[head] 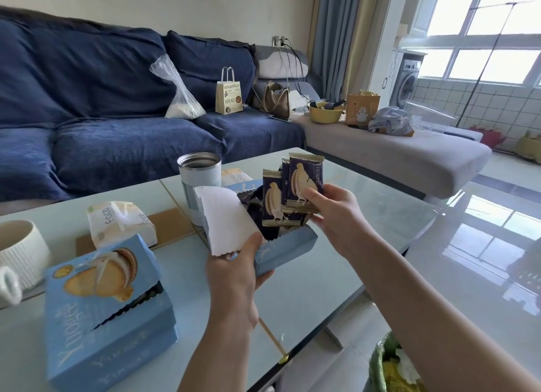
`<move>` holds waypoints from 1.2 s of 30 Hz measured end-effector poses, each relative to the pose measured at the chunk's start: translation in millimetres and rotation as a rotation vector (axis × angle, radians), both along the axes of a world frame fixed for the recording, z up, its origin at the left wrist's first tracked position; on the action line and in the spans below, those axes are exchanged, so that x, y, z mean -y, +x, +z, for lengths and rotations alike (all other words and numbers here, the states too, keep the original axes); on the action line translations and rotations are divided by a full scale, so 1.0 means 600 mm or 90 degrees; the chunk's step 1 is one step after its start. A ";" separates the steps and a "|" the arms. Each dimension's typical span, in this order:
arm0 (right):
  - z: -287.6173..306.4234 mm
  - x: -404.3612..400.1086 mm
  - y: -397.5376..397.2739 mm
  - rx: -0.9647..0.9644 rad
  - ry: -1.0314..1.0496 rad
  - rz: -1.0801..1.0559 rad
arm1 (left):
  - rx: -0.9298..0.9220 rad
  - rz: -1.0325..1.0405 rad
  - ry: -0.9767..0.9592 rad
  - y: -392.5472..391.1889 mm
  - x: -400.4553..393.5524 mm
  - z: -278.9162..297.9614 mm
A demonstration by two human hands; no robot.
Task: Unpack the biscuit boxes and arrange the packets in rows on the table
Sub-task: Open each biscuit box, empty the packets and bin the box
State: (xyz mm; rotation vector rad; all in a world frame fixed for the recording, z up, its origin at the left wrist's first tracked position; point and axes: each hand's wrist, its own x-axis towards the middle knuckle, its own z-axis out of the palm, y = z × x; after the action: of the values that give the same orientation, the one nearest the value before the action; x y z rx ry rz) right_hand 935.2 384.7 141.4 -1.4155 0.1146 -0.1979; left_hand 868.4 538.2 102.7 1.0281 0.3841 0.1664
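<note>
Biscuit box (285, 249), blue card, torn open, frame middle, gripped by left hand (234, 277). Right hand (330, 207) fingers pinch dark shiny packets (304, 184) above it. Second box (108, 306), lower left, reads "Yiiogee".

I see light-blue biscuit boxes (108, 312) with white lettering, navy packets (304, 184) trimmed gold, navy sofa (87, 99), white ribbed mug (20, 254).

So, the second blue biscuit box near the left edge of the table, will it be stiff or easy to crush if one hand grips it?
The closed blue box is probably fairly stiff cardboard: its edges look straight. Its top is already torn open along a jagged line, so squeezing there may buckle it. It likely feels light, though dark packets seem to fill it.
</note>
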 end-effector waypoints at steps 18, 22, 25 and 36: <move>0.034 -0.008 -0.039 -0.065 0.196 0.082 | -0.001 0.086 -0.050 0.001 -0.007 0.013; 0.039 -0.011 -0.039 -0.092 0.177 0.079 | -0.008 0.113 -0.061 -0.002 -0.002 0.017; 0.040 -0.021 -0.035 -0.101 0.180 0.092 | -0.010 0.142 -0.047 -0.007 -0.014 0.023; 0.027 -0.071 -0.076 -0.120 0.185 0.148 | 0.030 0.204 0.042 -0.071 -0.109 0.043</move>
State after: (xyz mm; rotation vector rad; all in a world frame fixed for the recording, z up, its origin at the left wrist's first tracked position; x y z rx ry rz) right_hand 889.8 427.1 157.5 -1.1446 0.1280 0.1409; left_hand 825.8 603.9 128.7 1.0212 0.5025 0.4931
